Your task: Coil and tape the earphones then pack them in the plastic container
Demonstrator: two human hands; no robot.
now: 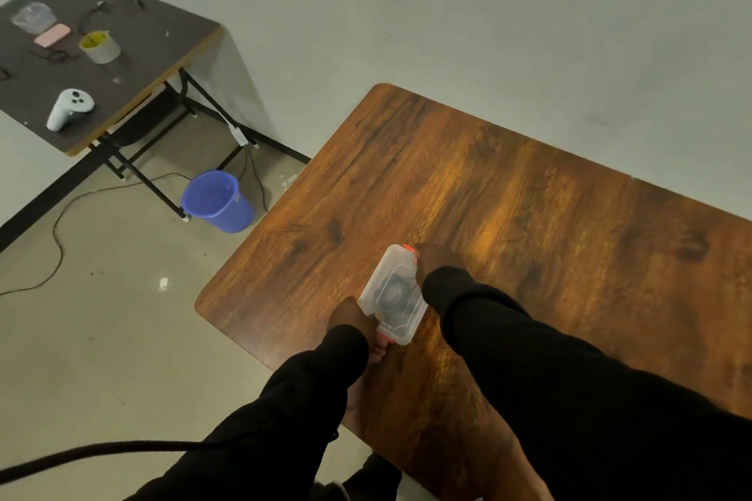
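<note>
A small clear plastic container [394,293] with its lid on and orange clips at both ends lies on the wooden table [508,216]. Dark coiled earphones [394,290] show through the lid. My left hand [350,315] holds the container's near left end, fingers curled by the near clip. My right hand [427,256] grips the far right end by the far clip; its black sleeve hides most of the hand.
A dark folding table [134,53] stands at the far left with a tape roll [99,47], a white controller [70,109], a pink case [52,34], a clear container [33,16] and loose earphones. A blue bucket [217,201] and cables lie on the floor.
</note>
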